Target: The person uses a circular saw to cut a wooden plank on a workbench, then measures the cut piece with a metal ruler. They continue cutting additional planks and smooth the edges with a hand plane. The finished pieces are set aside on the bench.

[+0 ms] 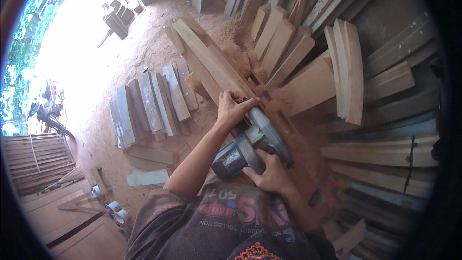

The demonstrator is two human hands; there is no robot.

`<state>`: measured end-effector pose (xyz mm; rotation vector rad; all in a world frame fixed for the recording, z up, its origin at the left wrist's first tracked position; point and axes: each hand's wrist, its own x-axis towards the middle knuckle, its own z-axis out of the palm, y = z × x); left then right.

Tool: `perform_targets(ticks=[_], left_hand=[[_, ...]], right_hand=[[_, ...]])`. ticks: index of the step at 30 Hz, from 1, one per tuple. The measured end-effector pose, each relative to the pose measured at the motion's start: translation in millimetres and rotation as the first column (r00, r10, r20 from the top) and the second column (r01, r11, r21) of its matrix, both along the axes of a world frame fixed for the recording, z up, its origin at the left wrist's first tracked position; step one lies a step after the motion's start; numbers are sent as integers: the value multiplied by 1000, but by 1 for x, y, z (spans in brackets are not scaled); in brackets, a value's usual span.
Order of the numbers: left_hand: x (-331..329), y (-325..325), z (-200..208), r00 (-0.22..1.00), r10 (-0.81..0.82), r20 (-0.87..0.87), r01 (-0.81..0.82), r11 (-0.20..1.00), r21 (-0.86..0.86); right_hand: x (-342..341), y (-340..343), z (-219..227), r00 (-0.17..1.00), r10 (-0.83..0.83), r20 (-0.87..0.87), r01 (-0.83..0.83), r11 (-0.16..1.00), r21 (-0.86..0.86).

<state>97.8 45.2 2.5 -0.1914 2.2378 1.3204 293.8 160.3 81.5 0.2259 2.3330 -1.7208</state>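
Note:
A circular saw [269, 130] with a rounded grey guard and a dark blue motor housing sits on the near end of a long wooden board [204, 50]. My right hand [272, 173] is wrapped round its rear handle. At the saw's front, my left hand [233, 108] is closed, the thumb stretched toward the guard's front tip and the fingers bent down beside the board. What lies under those fingers is partly hidden. The blade is out of sight beneath the guard. Beyond the saw, the board runs away toward the upper left on other timber.
Short planks [154, 98] lie in a row on the dusty floor to the left. Cut boards [284, 38] and leaning timber crowd the far right, with sawdust heaped nearby. A stack of long boards [385, 154] stands close on my right. White cups [115, 212] are at lower left.

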Motion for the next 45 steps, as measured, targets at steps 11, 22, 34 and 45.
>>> perform_targets(ticks=[11,22,34,45], left_hand=[[-13,-7,-8,1000,11,1,-11,1000,-16],[-28,-14,-24,995,10,-101,-16,998,-59],[-51,-25,-24,1000,20,-23,-20,1000,-23],[-70,-31,-21,1000,27,-15,-28,999,-31]], right_hand=[[-13,-4,-1,999,16,49,-18,1000,23],[-29,-10,-4,999,28,23,-29,999,19],[-49,-19,-8,999,33,31,-34,999,27],[-71,-26,-10,999,32,11,-32,999,21]])
